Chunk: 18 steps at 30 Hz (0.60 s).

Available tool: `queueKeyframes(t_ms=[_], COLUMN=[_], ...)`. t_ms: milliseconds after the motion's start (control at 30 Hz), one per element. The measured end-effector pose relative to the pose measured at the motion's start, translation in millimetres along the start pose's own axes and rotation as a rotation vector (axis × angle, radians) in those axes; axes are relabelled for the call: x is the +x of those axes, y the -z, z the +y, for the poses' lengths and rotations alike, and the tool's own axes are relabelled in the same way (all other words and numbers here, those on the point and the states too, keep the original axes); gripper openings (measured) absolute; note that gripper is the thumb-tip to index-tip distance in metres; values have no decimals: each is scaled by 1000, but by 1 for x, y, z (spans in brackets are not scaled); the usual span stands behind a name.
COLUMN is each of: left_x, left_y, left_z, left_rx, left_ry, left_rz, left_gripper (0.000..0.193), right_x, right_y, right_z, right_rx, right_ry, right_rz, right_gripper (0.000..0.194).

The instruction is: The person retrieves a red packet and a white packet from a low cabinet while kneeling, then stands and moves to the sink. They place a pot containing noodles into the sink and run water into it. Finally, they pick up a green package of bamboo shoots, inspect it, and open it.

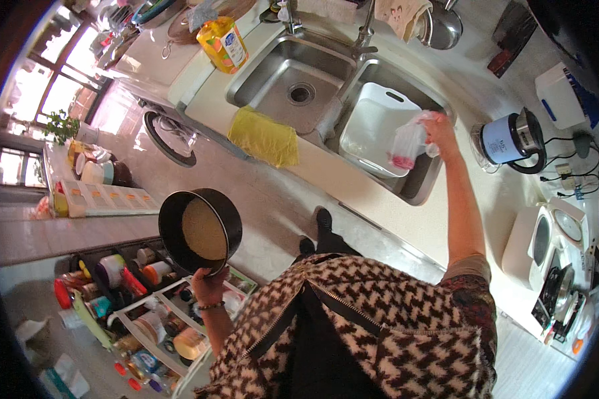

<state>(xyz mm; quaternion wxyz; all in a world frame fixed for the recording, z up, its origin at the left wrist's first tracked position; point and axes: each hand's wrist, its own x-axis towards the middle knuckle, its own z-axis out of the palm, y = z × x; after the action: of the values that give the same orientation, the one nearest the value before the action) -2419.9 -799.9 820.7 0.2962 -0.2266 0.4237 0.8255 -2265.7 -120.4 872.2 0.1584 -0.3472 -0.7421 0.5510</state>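
My left hand (pixel 208 285) grips the rim of a round, dark inner pot (pixel 172 232), held out over the floor at my left. A pale, grainy layer that looks like rice (pixel 203 232) covers its bottom. At my right, my arm reaches over the sink, and my right hand (pixel 438 134) is closed around a crumpled clear plastic bag (pixel 410 137) with a pinkish-red part at its lower end. The bag hangs over a white plastic basin (pixel 372 117) that sits in the right bowl of the steel sink (pixel 415 192).
A yellow cloth (pixel 263 137) drapes over the counter's front edge. An orange dish-soap bottle (pixel 223 46) stands behind the left sink bowl (pixel 284 75). An electric kettle (pixel 501 142) and a white appliance (pixel 521 244) are on the right counter. A storage rack (pixel 152 299) with bottles and jars stands lower left.
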Motion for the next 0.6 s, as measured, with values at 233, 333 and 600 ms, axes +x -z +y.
queueKeyframes(t_ms=[233,333,600], left_x=[26,37,80], left_y=[-44,-64,-118], left_z=[10,15,57], left_rx=[-3,-65,-28], left_ry=[-26,36,12], left_rz=[-32,-84,-7], left_gripper=[28,25,18], right_x=[13,13,53], right_y=[16,18,-13], right_z=[-16,-15,-56], right_rx=[-34,-43,94], right_ry=[-132,-177,-67], right_rz=[15,7,103], right_gripper=[13,13,13])
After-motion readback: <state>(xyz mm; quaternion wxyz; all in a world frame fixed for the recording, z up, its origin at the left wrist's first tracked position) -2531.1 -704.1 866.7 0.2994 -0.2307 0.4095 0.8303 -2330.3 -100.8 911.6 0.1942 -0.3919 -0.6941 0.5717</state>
